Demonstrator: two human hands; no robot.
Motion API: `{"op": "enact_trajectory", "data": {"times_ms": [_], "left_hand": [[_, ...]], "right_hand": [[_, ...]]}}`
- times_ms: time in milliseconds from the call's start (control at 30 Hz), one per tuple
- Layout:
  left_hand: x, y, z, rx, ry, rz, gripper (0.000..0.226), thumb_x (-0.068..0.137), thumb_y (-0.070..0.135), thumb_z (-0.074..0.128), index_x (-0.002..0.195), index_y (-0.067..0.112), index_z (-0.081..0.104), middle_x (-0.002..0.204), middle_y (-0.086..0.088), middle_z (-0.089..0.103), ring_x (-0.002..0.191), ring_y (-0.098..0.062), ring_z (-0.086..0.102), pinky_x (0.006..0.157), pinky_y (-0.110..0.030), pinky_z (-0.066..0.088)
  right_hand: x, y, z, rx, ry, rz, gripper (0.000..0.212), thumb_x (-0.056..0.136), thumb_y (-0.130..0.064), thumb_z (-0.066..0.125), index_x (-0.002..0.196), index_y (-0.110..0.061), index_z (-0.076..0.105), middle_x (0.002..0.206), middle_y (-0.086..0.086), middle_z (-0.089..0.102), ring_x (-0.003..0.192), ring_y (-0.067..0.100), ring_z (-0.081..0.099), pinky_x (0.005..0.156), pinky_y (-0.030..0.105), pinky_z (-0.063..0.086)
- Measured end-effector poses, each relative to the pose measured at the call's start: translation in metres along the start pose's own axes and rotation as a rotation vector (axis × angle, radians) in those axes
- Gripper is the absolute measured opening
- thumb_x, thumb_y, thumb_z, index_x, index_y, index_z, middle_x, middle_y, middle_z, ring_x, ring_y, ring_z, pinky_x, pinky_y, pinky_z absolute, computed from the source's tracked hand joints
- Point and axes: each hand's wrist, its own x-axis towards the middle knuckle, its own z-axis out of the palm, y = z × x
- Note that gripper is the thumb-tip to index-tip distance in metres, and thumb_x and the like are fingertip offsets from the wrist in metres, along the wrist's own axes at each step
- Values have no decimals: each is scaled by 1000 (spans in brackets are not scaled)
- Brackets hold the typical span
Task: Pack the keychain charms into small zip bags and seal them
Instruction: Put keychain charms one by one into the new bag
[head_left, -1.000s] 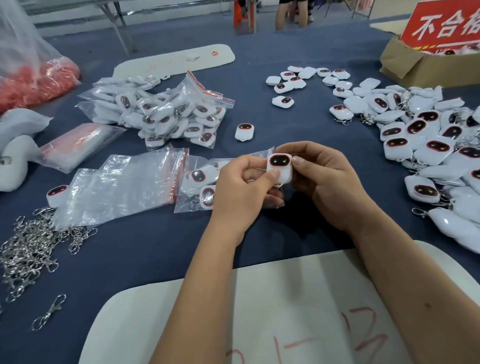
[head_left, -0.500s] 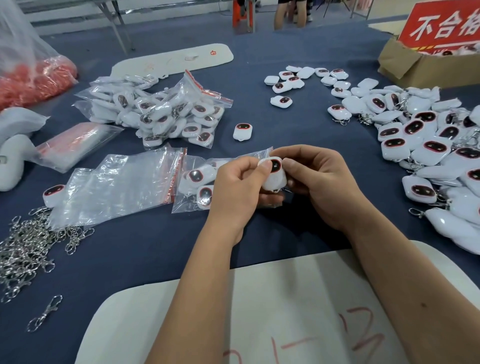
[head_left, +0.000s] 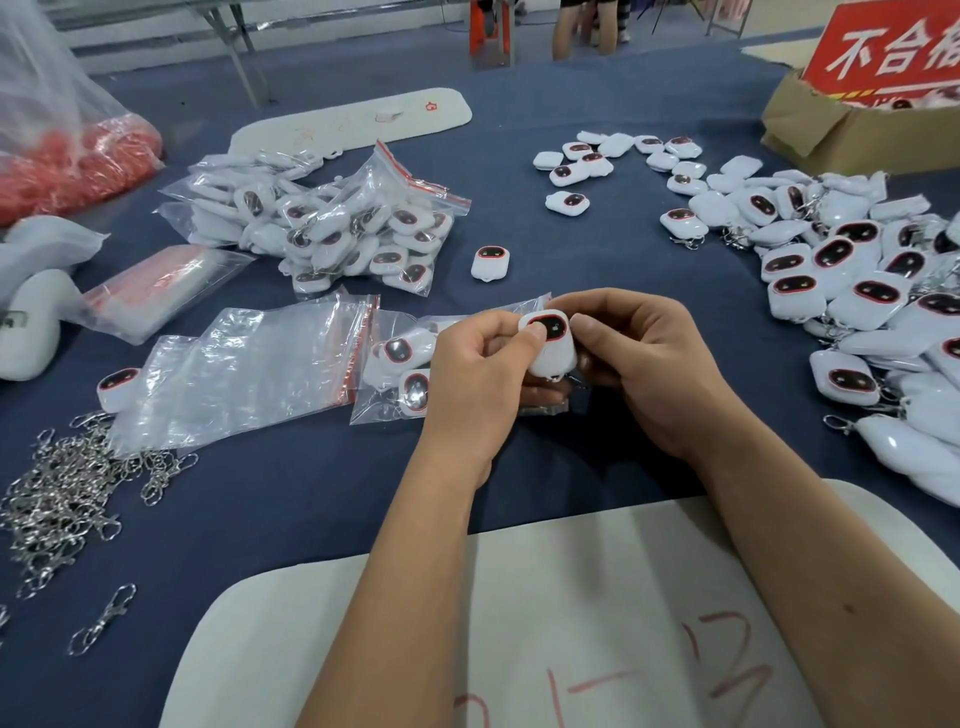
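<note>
I hold one charm (head_left: 549, 343) between both hands, raised a little over the cloth (head_left: 311, 499); its dark, red-rimmed face is turned up toward me; my left hand (head_left: 478, 379) pinches it, thumb laid across the near edge of the face, the other fingers curled beneath; my right hand (head_left: 639, 364) pinches its right side, thumb tip against the white shell, fingers curled over and behind. A bit of metal clasp shows under the charm, too small to make out well.

Just behind my left hand lies a zip bag (head_left: 400, 364) with at least two charms inside, its mouth end hidden by my hands, so I cannot tell whether it is sealed; touching it on the left is a stack of empty bags (head_left: 239, 384) with red zip strips; a lone charm (head_left: 118, 387) peeks out at that stack's left edge.

Farther back, a single charm (head_left: 491, 263) lies alone on the cloth; left of it sits a heap of filled bags (head_left: 332, 228); to my right spreads a big loose pile of charms (head_left: 852, 291), running back toward a cardboard box (head_left: 841, 140) with a red sign (head_left: 893, 49).

At the near left lies a tangle of metal clasps (head_left: 62, 493), one clasp (head_left: 101, 621) apart from it; at the far left a clear sack of red items (head_left: 72, 161); under my forearms a white board (head_left: 571, 634) bears red marks.
</note>
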Motion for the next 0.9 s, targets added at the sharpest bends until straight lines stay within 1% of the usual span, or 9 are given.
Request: {"op": "enact_trajectory", "data": {"times_ms": [100,200,300,367,500,600,700,800,900], "left_hand": [[0,0,0,16,24,50,11,99,10,66,91,8,73,77,-11,74,60,-21,70,50,-26,55],[1,-1,0,34,44,92,12,100,11,64,96,8,74,72,-3,74,59,-16,68,48,-26,53],[2,-2,1,109,69,123,13,99,11,64,90,11,73,65,2,69,53,-10,59,45,-20,43],[3,-4,1,137,97,142,14,97,17,65,86,12,72,63,4,62,56,-12,53,49,-21,40],[3,-6,3,222,113,191,13,99,20,66,91,12,72,65,-1,60,62,-17,52,59,-35,43],[3,-5,3,265,126,227,6,97,19,69,95,14,71,70,-13,66,61,-29,59,57,-44,51],[2,-5,3,311,107,245,4,95,21,72,96,17,71,74,-15,69,69,-39,66,67,-54,59],[2,-4,3,313,114,251,2,94,21,72,94,20,72,74,-11,70,68,-36,67,69,-54,60],[3,-5,1,317,131,250,4,93,18,73,95,21,75,76,-1,72,66,-26,70,66,-50,62]], "right_hand": [[0,0,1,-1,-7,3,23,104,1,58,109,-9,78,91,3,77,73,10,64,65,22,52],[0,0,1,9,-13,7,23,103,1,58,108,-8,78,89,9,74,71,16,56,62,24,44],[1,1,0,16,-23,2,25,103,0,56,106,-10,78,89,12,72,69,17,53,59,24,41],[1,1,0,60,-36,2,24,104,-8,54,107,-8,78,89,13,71,67,15,54,56,23,40],[3,3,1,44,-20,-11,21,99,-24,63,104,-11,79,86,15,68,64,18,52,55,25,43],[2,4,1,-41,31,-46,12,95,-22,71,98,-13,79,80,3,72,58,10,56,54,21,45],[2,5,-1,-133,71,-102,8,97,-11,71,93,-14,77,73,-7,73,57,2,60,55,12,45],[2,4,0,-156,74,-109,9,99,-7,68,96,-12,76,72,-11,72,57,0,61,55,10,45],[1,3,2,-184,76,-115,11,99,-7,68,95,-13,76,72,-10,73,57,0,62,56,10,45]]}}
